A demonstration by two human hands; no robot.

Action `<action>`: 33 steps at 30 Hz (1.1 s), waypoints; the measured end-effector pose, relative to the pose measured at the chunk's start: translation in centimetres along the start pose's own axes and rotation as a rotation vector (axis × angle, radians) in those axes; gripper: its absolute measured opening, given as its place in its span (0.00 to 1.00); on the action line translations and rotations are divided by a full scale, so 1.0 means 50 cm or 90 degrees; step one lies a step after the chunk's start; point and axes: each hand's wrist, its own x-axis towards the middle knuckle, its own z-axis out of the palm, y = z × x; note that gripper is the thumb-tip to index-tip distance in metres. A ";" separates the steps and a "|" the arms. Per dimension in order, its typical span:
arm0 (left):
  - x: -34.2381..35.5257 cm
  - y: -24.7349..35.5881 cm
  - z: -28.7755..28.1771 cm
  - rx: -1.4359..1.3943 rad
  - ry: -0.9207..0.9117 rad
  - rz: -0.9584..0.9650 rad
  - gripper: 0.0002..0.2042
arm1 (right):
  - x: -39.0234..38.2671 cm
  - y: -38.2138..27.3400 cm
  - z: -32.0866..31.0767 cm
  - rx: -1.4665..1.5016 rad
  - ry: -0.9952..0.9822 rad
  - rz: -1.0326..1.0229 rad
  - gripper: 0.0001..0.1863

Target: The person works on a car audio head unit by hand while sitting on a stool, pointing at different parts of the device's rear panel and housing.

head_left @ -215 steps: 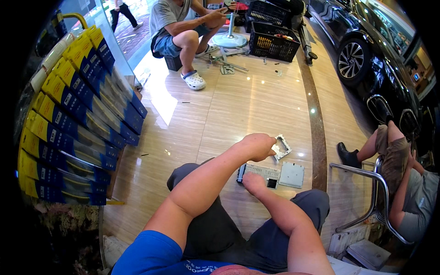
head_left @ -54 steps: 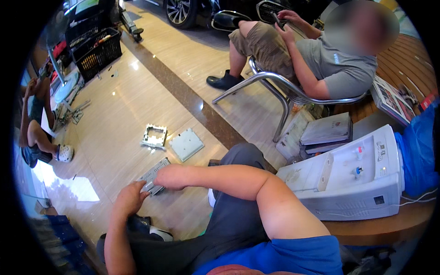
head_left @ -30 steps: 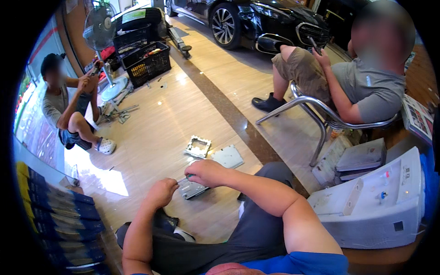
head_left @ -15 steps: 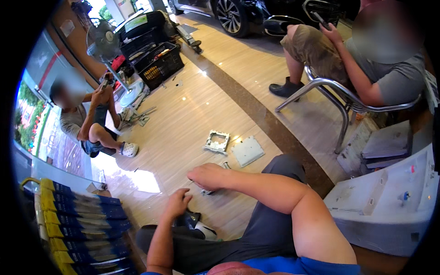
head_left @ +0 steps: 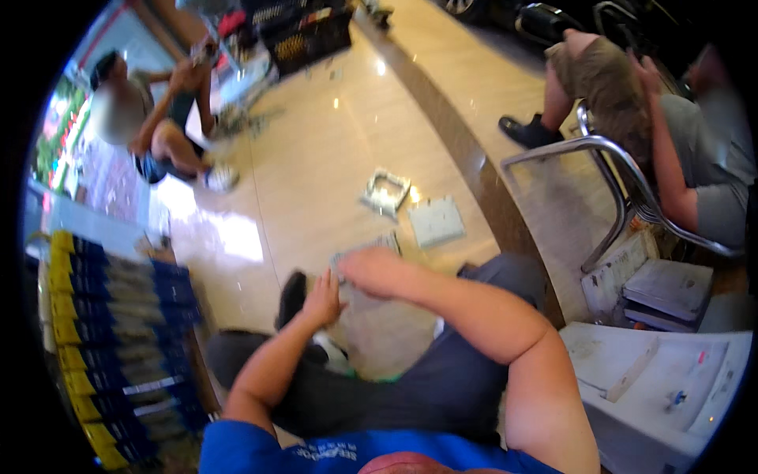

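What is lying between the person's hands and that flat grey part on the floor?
Nothing visible: the right hand already lies on the flat grey part, and the left hand is right beside it.

A flat grey slatted panel (head_left: 365, 251) lies on the shiny tan floor (head_left: 316, 158), mostly hidden under the right hand (head_left: 377, 271), which rests on it; only its far end shows. The left hand (head_left: 322, 300) hovers just beside it, fingers spread.

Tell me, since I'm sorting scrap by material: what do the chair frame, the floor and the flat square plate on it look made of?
Chair frame: likely chromed steel tubing, given its bright mirror sheen. Floor: polished tile or stone, with glossy reflections and a seam line. Square plate: pale matte grey, plastic or painted metal; the blur leaves it open.
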 end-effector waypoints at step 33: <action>-0.033 0.011 0.007 0.030 -0.140 0.044 0.31 | 0.072 0.049 0.181 -0.008 -0.039 0.094 0.11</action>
